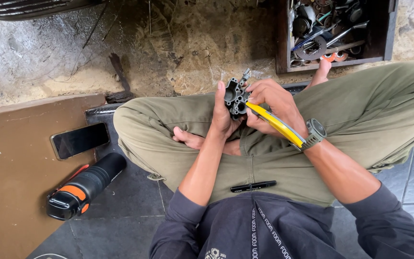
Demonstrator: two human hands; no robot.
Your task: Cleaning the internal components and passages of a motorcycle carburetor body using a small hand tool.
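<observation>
I sit cross-legged in olive trousers. My left hand point(221, 112) grips a dark grey cast metal part with several round ports point(235, 96), held above my lap. My right hand point(271, 103) holds a tool with a yellow and grey handle point(276, 124); its tip is hidden against the metal part. The handle runs back along my right wrist toward a wristwatch point(316, 133). A small black pen-like tool point(253, 186) lies on my lap below both hands.
A wooden box of metal parts and tools point(334, 33) stands at the top right by my foot. A phone point(79, 140) lies on a brown board at left, next to a black and orange bottle point(85, 186) on dark tiles. Stained concrete floor lies ahead.
</observation>
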